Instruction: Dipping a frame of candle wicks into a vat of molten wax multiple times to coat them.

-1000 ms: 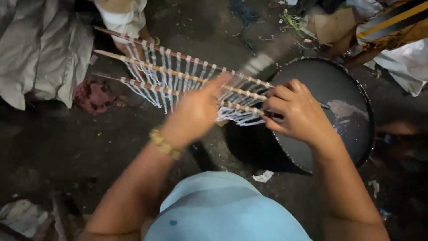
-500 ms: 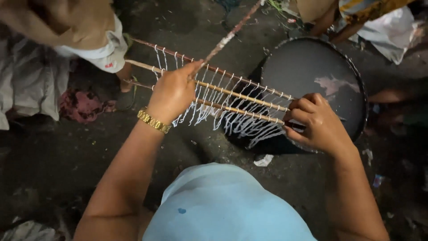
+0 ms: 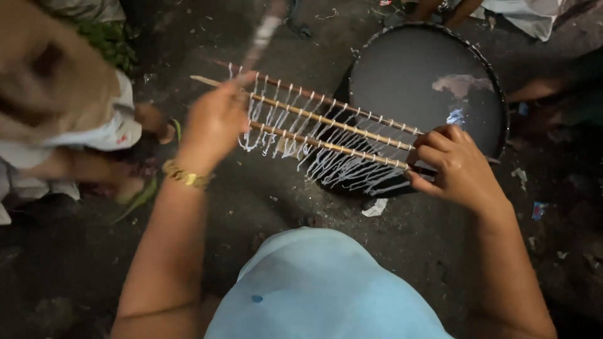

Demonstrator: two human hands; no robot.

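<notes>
The person's right hand (image 3: 455,166) is closed around the near ends of three thin wooden sticks (image 3: 326,119), gripping them together at the right of the view, just as it gripped them half a second ago. The left hand (image 3: 213,122), with a gold bracelet (image 3: 184,177) at the wrist, is pinched shut on a fourth, separate stick (image 3: 264,34) that rises blurred toward the top of the picture; a moment ago this stick leaned to the right across the rack, and now it stands nearly straight up, while the hand has slid left to the far ends of the three sticks. White strands (image 3: 320,147) hang in rows of loops between and below the three sticks, more evenly spread along them than a second ago, so the combing or separating of the strands appears to be moving along the rack. The rack is held in the air, slanting down to the right, in front of a large round dark pan (image 3: 402,69) that stands on the dirty ground (image 3: 75,263). At the left another person (image 3: 56,107) in pale clothing crouches close by, blurred. The wearer's light blue garment (image 3: 320,289) fills the bottom of the view
</notes>
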